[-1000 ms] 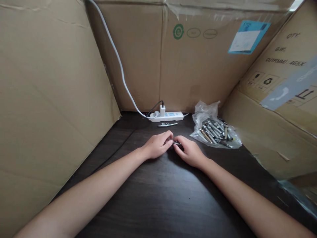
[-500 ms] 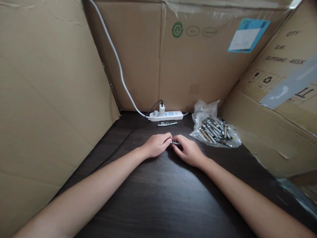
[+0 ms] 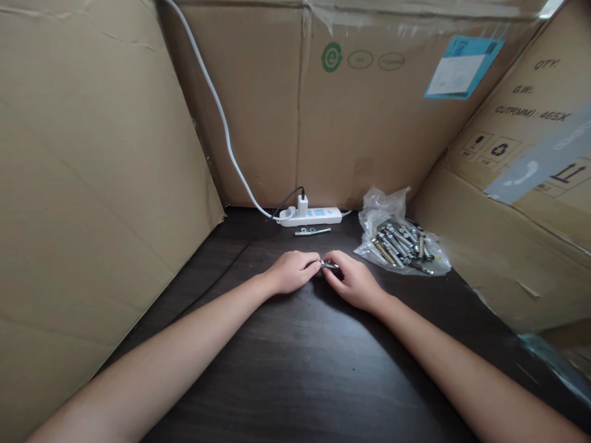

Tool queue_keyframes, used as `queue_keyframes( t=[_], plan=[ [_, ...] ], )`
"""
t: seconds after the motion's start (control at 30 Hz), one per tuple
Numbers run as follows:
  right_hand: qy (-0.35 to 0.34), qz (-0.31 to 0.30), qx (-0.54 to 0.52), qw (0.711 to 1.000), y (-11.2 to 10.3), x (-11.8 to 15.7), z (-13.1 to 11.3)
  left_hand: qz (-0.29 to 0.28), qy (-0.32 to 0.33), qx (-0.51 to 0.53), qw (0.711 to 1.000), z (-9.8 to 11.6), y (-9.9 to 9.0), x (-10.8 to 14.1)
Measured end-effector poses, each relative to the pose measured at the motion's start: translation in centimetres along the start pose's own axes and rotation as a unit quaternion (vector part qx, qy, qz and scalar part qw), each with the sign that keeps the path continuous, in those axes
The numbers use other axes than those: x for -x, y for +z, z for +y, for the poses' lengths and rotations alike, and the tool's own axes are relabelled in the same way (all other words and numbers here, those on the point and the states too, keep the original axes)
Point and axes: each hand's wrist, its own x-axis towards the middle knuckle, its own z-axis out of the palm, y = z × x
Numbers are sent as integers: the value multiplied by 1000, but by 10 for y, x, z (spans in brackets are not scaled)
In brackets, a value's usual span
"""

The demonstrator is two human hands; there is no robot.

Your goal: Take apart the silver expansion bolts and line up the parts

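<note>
Low over the dark tabletop, a short metal expansion bolt (image 3: 329,265) lies crosswise between my two hands. My right hand (image 3: 354,280) pinches its shank between thumb and fingers, covering the right end. The fingertips of my left hand (image 3: 295,271) are closed at the bolt's left end, where a nut seems to sit, though the fingers partly hide it. Beyond the hands, a loose bolt rod with a sleeve (image 3: 313,232) rests on the table. Small washers (image 3: 308,229) lie right beside it.
A white power strip (image 3: 323,215) with a plugged-in charger stands against the back cardboard (image 3: 258,123). A clear plastic bag (image 3: 383,209) of several bolts (image 3: 399,243) is at the back right. A black cable (image 3: 217,278) crosses the table (image 3: 295,381) on the left. Cardboard walls flank both sides.
Both hands stay almost in place, with a slight shift of the fingers. A little more of the bolt's left end now shows between the fingertips.
</note>
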Motion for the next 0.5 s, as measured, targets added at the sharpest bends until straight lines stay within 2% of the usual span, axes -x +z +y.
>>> queue_keyframes(
  t=[0.17,0.5],
  plan=[
    [-1,5,-18,1000,0,0,0,25,-2,39,999,5,-1,4],
    [1,11,-28,1000,0,0,1,18,12,29,999,6,-1,3]
  ],
)
